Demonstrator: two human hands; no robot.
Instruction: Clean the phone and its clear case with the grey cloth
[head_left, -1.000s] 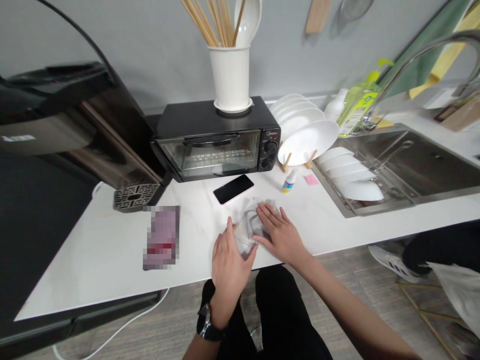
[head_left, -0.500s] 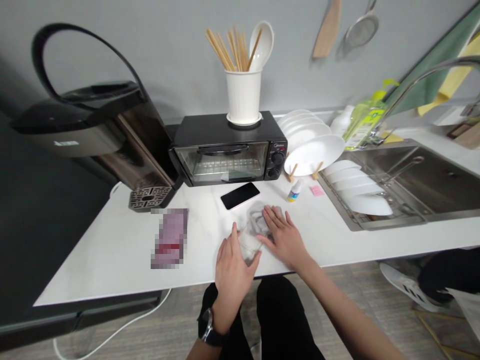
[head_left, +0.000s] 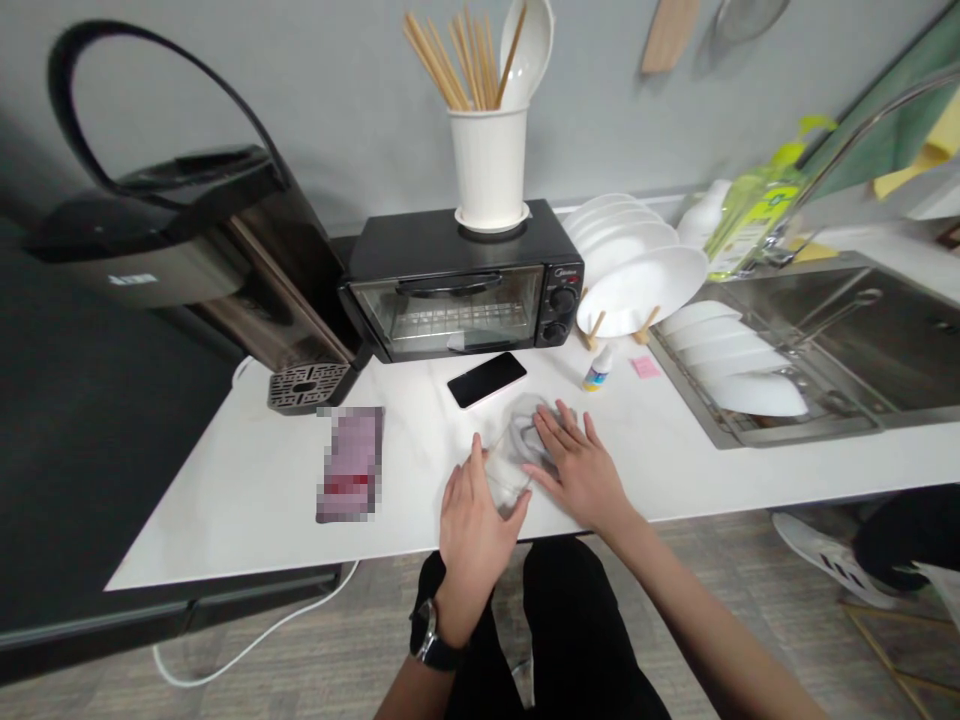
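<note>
A crumpled clear plastic bag [head_left: 517,450] lies on the white countertop [head_left: 225,510], with a grey tint showing through it. My left hand [head_left: 476,540], with a black wristwatch above it, cups the bag's near left edge, and its thumb stands against the side. My right hand [head_left: 577,475] lies on the bag's right part with its fingers spread. A black smartphone [head_left: 487,380] lies face up just beyond the bag, touching neither hand.
Behind the hands stand a black toaster oven [head_left: 457,290] and a small bottle [head_left: 598,371]. White plates fill a rack [head_left: 731,350] in the steel sink [head_left: 847,320] to the right. A pixelated packet [head_left: 350,465] lies left. A black appliance [head_left: 157,230] stands beyond it.
The whole scene has shifted in view as my head moved. Both hands stay on the bag, which looks slightly more gathered and narrower between them.
</note>
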